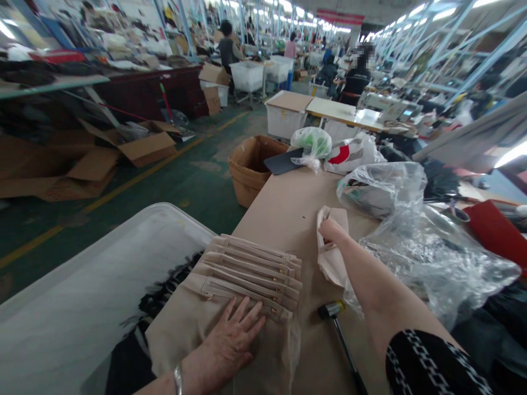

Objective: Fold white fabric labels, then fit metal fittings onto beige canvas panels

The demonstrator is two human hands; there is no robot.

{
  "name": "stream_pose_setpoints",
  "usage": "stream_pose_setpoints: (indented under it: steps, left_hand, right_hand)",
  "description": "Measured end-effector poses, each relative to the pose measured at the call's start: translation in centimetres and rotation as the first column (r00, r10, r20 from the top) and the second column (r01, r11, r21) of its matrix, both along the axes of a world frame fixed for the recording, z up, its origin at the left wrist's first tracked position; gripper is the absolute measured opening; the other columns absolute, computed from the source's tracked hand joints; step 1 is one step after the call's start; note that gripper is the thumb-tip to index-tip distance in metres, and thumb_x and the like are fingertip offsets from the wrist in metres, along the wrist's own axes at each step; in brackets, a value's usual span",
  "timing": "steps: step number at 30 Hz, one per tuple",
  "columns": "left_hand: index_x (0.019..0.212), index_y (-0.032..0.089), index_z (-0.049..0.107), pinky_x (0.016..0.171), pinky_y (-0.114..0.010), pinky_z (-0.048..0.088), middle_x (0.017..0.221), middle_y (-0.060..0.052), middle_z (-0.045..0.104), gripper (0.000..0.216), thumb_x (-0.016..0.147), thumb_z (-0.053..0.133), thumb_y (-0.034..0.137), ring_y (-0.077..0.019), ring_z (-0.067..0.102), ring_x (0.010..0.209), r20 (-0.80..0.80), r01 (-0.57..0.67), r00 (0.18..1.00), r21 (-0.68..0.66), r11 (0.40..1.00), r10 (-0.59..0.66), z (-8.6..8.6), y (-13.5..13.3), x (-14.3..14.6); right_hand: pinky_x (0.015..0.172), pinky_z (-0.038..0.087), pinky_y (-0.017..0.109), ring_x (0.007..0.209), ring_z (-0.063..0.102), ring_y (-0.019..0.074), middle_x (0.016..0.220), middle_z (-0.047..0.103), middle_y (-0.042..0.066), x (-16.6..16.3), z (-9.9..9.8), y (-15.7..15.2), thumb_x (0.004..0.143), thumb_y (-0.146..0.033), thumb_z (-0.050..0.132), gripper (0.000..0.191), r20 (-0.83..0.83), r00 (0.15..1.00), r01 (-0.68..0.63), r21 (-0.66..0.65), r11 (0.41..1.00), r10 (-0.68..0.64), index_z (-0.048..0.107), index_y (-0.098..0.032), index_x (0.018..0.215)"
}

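Stack (242, 270) lay under open, flat left hand (233, 336) at table's (284, 211) left edge; right hand (330, 230) seemingly worked inside pouch (335, 267), grip hidden, next move likely needing mouth kept open.

My left hand (234, 334) lies flat, fingers spread, on a stack of beige, zippered panels (247, 263) at the left edge of the brown-topped table (284, 214). The zippers are staggered in parallel rows. My right hand (332, 230) reaches into the opening of a pale beige, soft pouch-like piece (334, 269), nearer the right edge; its fingertips are hidden. A black-handled mallet with a yellow-and-black head (343, 341) lies toward the near edge. Crumpled clear plastic bags (428, 258) line the right edge. A dark, flat sheet (286, 161) overlaps the far left corner, beside an open brown cardboard box (246, 178). A white bin (99, 274) stands along the left edge.
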State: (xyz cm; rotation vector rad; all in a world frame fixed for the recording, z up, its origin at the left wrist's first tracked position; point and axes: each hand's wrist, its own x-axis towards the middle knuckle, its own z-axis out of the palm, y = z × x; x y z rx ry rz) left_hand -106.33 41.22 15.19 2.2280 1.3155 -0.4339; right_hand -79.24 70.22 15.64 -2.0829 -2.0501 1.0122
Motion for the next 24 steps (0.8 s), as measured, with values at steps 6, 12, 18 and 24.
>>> stream_pose_setpoints:
  steps: [6,12,18,24]
  left_hand:
    - [0.123,0.02,0.054,0.104,-0.049,0.039,0.135,-0.012,0.052,0.044,0.081,0.06,0.027,-0.0299,0.045,0.126,0.249,0.01,0.965,0.254,0.967,-0.075,5.2,2.3,0.0]
    - [0.128,0.016,0.049,0.11,-0.052,0.03,0.136,-0.012,0.045,0.042,0.086,0.046,0.011,-0.0319,0.033,0.131,0.279,0.039,0.864,0.793,0.607,-0.42,15.4,6.2,1.9]
    - [0.113,0.018,0.055,0.099,-0.046,0.039,0.105,-0.008,0.057,0.026,0.094,0.044,0.031,-0.0229,0.049,0.104,0.188,0.214,0.805,0.793,0.571,-0.562,18.7,7.4,1.7]
    - [0.094,0.017,0.055,0.082,-0.036,0.043,0.092,-0.006,0.058,0.02,0.095,0.035,0.02,-0.0178,0.048,0.089,0.253,0.224,0.823,0.678,0.7,-0.509,16.0,4.7,0.7]
  right_hand:
    - [0.07,0.053,0.033,0.079,0.062,0.0143,0.095,0.063,0.004,0.3,7.1,-4.3,0.093,-0.039,0.053,0.028,-0.59,0.804,0.001,-0.11,0.994,-0.066,0.058,-0.013,0.104]
    - [0.072,0.052,0.031,0.074,0.062,0.0181,0.082,0.067,0.005,-2.1,12.9,-12.8,0.079,-0.043,0.057,0.028,-0.859,0.496,-0.179,-0.246,0.953,-0.129,0.065,-0.018,0.088]
    - [0.073,0.051,0.032,0.069,0.063,0.0195,0.075,0.068,0.007,-4.4,15.5,-18.4,0.079,-0.041,0.045,0.036,-0.87,0.393,-0.246,-0.41,0.878,-0.297,0.064,-0.014,0.094]
    - [0.076,0.051,0.034,0.082,0.066,0.0225,0.074,0.068,0.012,-5.8,13.4,-21.3,0.092,-0.035,0.017,0.054,-0.692,0.702,-0.195,-0.415,0.889,-0.169,0.063,-0.008,0.103]
